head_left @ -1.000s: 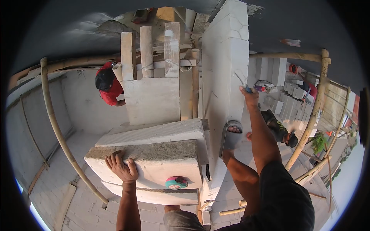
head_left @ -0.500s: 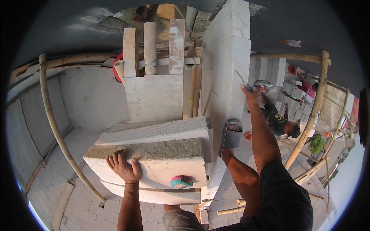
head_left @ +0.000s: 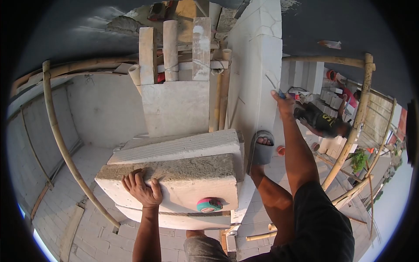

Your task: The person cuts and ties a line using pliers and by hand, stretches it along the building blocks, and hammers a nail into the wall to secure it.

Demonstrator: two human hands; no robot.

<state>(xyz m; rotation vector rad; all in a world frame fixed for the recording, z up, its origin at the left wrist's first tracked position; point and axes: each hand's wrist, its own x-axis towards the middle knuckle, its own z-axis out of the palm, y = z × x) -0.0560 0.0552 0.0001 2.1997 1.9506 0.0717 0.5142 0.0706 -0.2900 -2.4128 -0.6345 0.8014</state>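
My left hand (head_left: 143,188) rests with fingers apart on the upper edge of a white block (head_left: 174,192) whose top is rough and grey. A teal and red tape measure (head_left: 209,205) lies against the same block, right of that hand. My right hand (head_left: 285,104) is closed round the handle of a thin tool (head_left: 271,81), beside the top of the white block wall (head_left: 267,65). What kind of tool it is, I cannot tell. Behind the near block another white block (head_left: 179,148) leans at an angle.
My sandalled foot (head_left: 263,148) stands on the wall. Bamboo poles (head_left: 59,131) frame the left, with more (head_left: 361,113) at the right. Upright planks (head_left: 200,48) stand ahead. Below on the right are a person in black (head_left: 321,120) and another in red (head_left: 350,98).
My right hand has moved slightly up and left with the tool, which now shows more of its blade. The person in black has shifted lower. My left hand stays on the block.
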